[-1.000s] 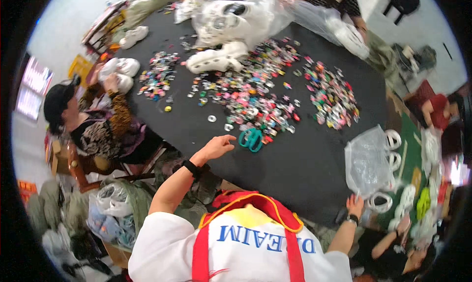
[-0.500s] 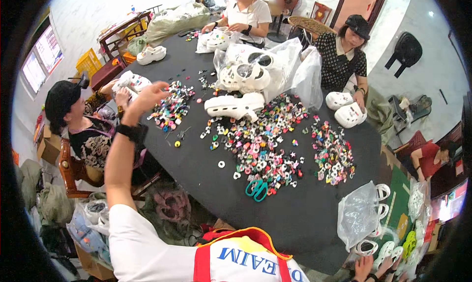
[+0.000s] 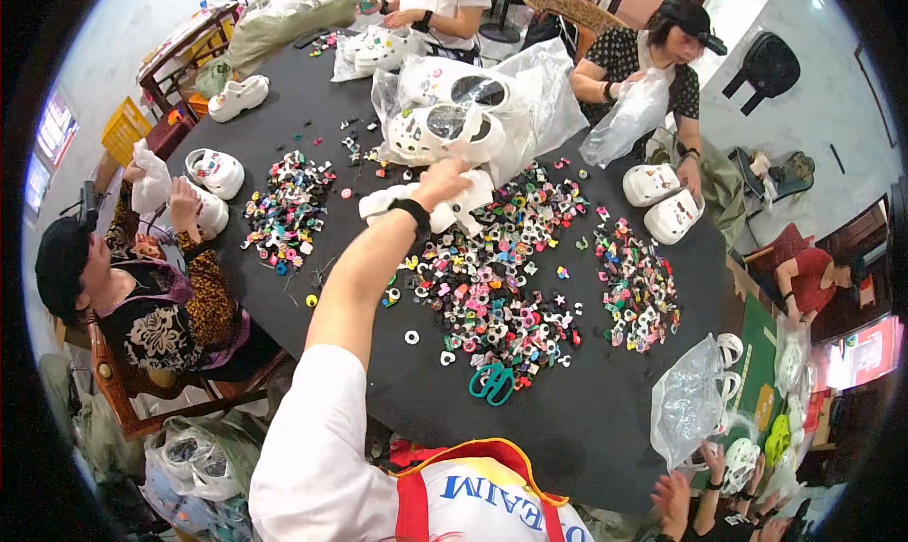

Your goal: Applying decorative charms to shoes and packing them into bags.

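Observation:
My left hand [image 3: 443, 176] reaches far across the black table [image 3: 586, 419], a black watch on its wrist. Its fingers curl on a white clog [image 3: 465, 204] that lies beside another white clog [image 3: 380, 201]. Just beyond stands a clear plastic bag [image 3: 530, 97] holding more white clogs. My right hand [image 3: 675, 497] hangs low at the near table edge with fingers apart, next to a smaller clear bag [image 3: 689, 402]. Teal scissors [image 3: 492, 382] lie near me at the edge of a wide heap of small colourful shoe charms [image 3: 492, 296].
Two more charm heaps lie at the left [image 3: 284, 206] and the right [image 3: 638, 287]. A seated person [image 3: 142, 296] on the left handles white clogs. Two people sit at the far side, one holding a clear bag [image 3: 629, 116]. Another person's hands show at the lower right.
My left arm swung from the far left side of the table to the middle and came down on the white clog. The view tilted upward over the second.

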The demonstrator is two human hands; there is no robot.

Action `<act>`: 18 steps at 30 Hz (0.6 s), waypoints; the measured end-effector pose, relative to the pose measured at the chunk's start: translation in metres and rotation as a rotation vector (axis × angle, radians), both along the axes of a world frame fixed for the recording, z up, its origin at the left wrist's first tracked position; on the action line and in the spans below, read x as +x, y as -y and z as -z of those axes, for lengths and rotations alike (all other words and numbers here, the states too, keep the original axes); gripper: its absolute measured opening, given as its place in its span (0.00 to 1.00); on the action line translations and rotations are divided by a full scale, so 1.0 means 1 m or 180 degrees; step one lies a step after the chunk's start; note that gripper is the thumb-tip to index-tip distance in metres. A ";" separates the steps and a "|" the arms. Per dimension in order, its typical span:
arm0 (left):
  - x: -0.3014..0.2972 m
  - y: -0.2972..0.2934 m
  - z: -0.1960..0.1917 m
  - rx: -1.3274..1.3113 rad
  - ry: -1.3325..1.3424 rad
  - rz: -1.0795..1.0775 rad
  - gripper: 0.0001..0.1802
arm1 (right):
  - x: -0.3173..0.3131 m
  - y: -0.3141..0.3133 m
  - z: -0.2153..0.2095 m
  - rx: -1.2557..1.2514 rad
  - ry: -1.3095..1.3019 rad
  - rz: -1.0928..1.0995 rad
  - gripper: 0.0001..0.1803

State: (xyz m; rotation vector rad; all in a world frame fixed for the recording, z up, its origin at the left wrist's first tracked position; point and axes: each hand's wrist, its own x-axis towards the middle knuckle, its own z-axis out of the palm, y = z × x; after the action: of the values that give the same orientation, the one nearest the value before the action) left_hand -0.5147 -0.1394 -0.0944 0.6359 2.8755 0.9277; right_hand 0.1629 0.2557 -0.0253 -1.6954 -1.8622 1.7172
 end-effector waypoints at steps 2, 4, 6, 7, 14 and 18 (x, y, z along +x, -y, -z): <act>0.035 -0.033 -0.016 -0.0877 -0.0246 0.0048 0.34 | -0.026 0.026 -0.004 -0.0312 0.0467 0.0231 0.20; 0.048 -0.015 -0.017 -0.1169 -0.0709 0.0341 0.44 | -0.039 0.029 0.008 -0.0518 0.0361 0.0384 0.17; 0.054 -0.004 0.000 -0.1241 -0.0970 0.0303 0.54 | -0.041 0.016 0.034 -0.0503 0.0575 0.0284 0.18; 0.059 -0.003 -0.002 -0.1225 -0.0843 0.0280 0.53 | -0.048 0.018 0.040 -0.0493 0.0643 0.0302 0.18; 0.027 -0.033 -0.020 -0.0024 -0.1686 -0.0393 0.39 | -0.095 -0.001 0.076 -0.0291 0.0669 -0.0355 0.16; 0.008 -0.048 -0.037 -0.0355 -0.2037 -0.1020 0.44 | -0.092 0.001 0.092 -0.0407 0.0569 -0.0325 0.16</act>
State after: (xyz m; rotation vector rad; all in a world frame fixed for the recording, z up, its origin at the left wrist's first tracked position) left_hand -0.5063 -0.0912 -0.0575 0.5482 3.6541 0.6693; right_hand 0.0710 0.2551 -0.1174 -1.8897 -1.9844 1.8132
